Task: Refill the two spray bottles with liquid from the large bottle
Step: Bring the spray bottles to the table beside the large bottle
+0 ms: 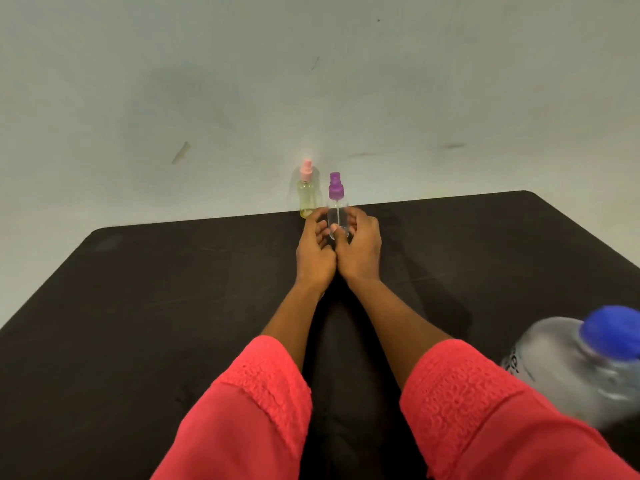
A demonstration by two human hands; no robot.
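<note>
A small clear spray bottle with a purple top (335, 199) stands near the far edge of the black table (173, 306). My left hand (317, 247) and my right hand (360, 247) both hold its clear body, fingers curled round it from either side. Just left of it, against the wall, stands a second spray bottle (306, 194) with a pink top and a yellowish body; neither hand touches it. The large clear bottle with a blue cap (588, 362) stands at the near right, blurred and cut off by the frame edge.
A pale wall (311, 81) rises right behind the table's far edge. My red sleeves (485, 417) fill the lower part of the view. Bare black tabletop stretches to the left and right of my arms.
</note>
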